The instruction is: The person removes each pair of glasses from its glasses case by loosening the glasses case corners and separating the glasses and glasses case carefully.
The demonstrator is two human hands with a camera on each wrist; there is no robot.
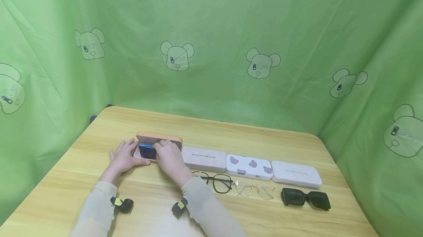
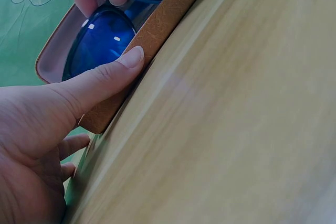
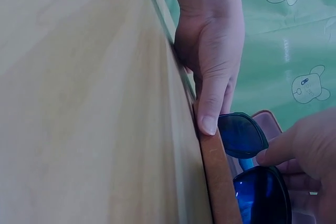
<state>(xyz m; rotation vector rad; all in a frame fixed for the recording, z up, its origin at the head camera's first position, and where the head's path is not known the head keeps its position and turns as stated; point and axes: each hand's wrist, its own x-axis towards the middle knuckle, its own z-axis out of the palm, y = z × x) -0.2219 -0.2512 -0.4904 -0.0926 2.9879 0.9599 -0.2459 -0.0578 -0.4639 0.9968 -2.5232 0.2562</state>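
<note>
An open brown glasses case [image 2: 157, 30] lies at the left of the table, its lid [image 1: 158, 135] raised at the back. Blue-lensed sunglasses [image 2: 102, 38] sit in it, lenses facing the near side. My left hand [image 1: 125, 158] holds the case at its left end, thumb on the front wall and the other fingers spread round behind. From the right, my right hand [image 1: 170, 158] pinches the sunglasses near the bridge between the lenses. In the right wrist view, the thumb [image 3: 273, 156] meets the frame's top edge, and the rest of the fingers are partly hidden behind the frame.
Right of the brown case runs a row of closed cases: a pinkish one [image 1: 203, 159], a bear-print one [image 1: 239, 171] and a white one [image 1: 296, 174]. In front lie black-framed glasses [image 1: 222, 183], thin clear-looking glasses [image 1: 244, 190] and black sunglasses [image 1: 294, 197]. Green curtains surround the table.
</note>
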